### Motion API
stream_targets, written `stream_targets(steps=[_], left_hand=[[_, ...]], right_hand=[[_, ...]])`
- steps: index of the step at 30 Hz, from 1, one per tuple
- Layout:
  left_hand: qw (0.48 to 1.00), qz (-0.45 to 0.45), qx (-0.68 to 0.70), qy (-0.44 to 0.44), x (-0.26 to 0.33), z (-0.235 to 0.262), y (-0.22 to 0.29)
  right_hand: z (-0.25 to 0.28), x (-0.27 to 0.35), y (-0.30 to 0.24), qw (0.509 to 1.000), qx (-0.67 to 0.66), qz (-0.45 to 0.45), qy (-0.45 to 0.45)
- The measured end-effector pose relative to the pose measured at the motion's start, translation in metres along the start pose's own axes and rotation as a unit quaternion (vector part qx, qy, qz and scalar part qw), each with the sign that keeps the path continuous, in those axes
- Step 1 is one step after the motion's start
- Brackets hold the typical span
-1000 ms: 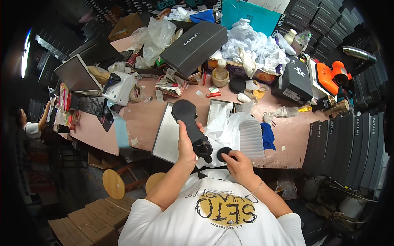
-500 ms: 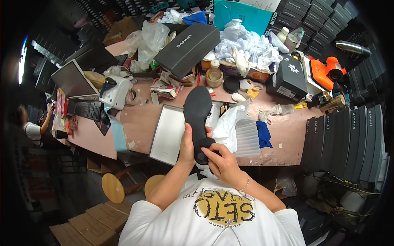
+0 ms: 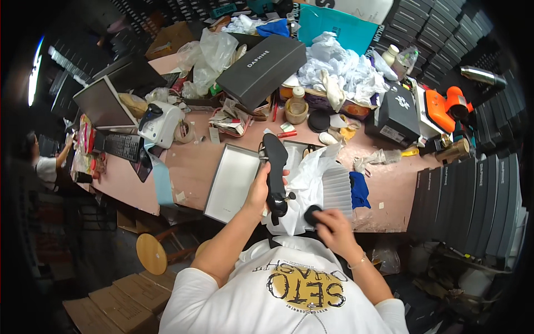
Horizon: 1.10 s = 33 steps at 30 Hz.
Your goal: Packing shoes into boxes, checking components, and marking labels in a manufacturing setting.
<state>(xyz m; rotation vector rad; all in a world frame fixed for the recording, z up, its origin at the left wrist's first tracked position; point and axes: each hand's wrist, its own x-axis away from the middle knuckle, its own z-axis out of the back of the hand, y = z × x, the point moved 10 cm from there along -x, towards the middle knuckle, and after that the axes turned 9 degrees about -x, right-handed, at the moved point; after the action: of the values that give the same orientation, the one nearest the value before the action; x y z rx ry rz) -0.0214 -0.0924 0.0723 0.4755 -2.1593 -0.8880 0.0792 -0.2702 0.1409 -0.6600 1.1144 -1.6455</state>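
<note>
My left hand (image 3: 258, 192) is closed around a black heeled sandal (image 3: 276, 167), held tilted above an open grey shoebox (image 3: 228, 186). The sandal's dark sole faces right, and its heel sticks out near the lower end. My right hand (image 3: 337, 234), slightly blurred, pinches a round black pad (image 3: 312, 215) to the right of the sandal, apart from it. White tissue paper (image 3: 306, 181) spills out of the box beside the sandal. Part of another dark shoe (image 3: 308, 149) shows at the box's far edge.
Behind the box stand a jar (image 3: 296, 108), a round black lid (image 3: 319, 121) and a closed black shoebox (image 3: 261, 69). A blue cloth (image 3: 359, 189) lies to the right, near upright stacked shoeboxes (image 3: 467, 195). Further left are a label printer (image 3: 164, 125) and a keyboard (image 3: 119, 150). Another person (image 3: 45, 164) is at the far left.
The round black pad has come away from the sandal's heel end and moved right with my right hand. My left hand has turned the sandal, so its sole now faces more sideways.
</note>
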Motion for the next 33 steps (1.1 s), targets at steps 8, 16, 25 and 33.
stream_targets(steps=[8,16,25,33], left_hand=[[0.980,0.115,-0.123,-0.103,-0.013,-0.027,-0.005],[0.885,0.135,-0.403,-0.189,-0.001,-0.028,-0.011],[0.911,0.182,-0.198,-0.313,0.040,-0.034,-0.029],[0.974,-0.121,-0.171,-0.092,0.051,-0.042,-0.005]], right_hand=[[0.143,-0.049,0.164,0.953,0.127,-0.070,0.266],[0.037,-0.106,-0.037,0.974,0.125,0.167,-0.088],[-0.003,-0.071,-0.055,0.984,0.079,0.117,-0.110],[0.013,-0.023,0.016,0.987,-0.082,-0.105,0.090]])
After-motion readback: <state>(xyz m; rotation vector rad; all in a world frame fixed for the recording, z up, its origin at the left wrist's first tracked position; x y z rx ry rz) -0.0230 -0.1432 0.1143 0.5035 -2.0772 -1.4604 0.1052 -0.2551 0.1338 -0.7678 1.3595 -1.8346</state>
